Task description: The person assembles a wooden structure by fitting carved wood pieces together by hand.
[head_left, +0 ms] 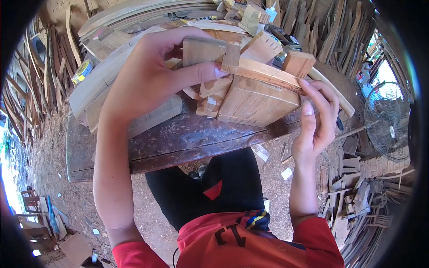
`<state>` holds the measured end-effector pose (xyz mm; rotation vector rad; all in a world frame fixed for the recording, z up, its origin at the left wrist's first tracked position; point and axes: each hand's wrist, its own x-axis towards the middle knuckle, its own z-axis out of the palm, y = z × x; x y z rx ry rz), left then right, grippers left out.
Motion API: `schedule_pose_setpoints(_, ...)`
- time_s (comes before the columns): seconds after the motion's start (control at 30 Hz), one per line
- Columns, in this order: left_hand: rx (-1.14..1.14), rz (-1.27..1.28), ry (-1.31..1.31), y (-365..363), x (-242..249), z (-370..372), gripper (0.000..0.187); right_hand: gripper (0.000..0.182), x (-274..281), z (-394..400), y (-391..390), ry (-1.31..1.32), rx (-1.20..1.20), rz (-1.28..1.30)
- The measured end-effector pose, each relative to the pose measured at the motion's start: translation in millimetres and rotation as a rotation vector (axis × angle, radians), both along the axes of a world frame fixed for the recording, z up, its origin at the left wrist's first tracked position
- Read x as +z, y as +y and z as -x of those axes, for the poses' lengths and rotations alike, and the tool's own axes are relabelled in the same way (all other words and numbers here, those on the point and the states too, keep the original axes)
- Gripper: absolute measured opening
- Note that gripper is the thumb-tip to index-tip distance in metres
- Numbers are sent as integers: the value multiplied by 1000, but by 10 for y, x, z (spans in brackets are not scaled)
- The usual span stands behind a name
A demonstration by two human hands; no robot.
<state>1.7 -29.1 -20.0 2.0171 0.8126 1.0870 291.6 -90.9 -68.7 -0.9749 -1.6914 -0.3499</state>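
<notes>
My left hand (149, 76) grips a short wooden block (203, 51), thumb in front and fingers behind it. A thin wooden strip (268, 75) runs rightward from the block's end, along the top of a larger pale wood block (259, 102). At the strip's far right end my right hand (319, 118) has its index fingertip against the wood, with the thumb just below. Both wood pieces are above a dark, worn workbench (192, 138). The left fingers are partly hidden behind the block.
Behind my hands, planks (105, 67) and offcuts (259, 47) crowd the bench. A tape roll (83, 70) sits at the left, and a glue bottle (271, 12) at the back. To the right stands a fan (388, 120), near scrap wood (353, 201) on the floor.
</notes>
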Motion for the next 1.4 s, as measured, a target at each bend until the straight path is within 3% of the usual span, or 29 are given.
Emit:
schedule_pose_setpoints(0.57,-34,-8,-47,-6,-39,-26,39,23,94,-12,-35,89,67,98)
schedule_pose_setpoints(1.07,11,131,-83,-78,21,-78,42,17,141,-42,2,190,149,140)
schedule_pose_setpoints(1.27,40,-15,-87,-44,-41,-105,40,17,131,-39,33,200,133,136)
schedule_pose_setpoints(1.4,49,46,-71,-49,-14,-99,39,18,123,-50,50,192,134,135)
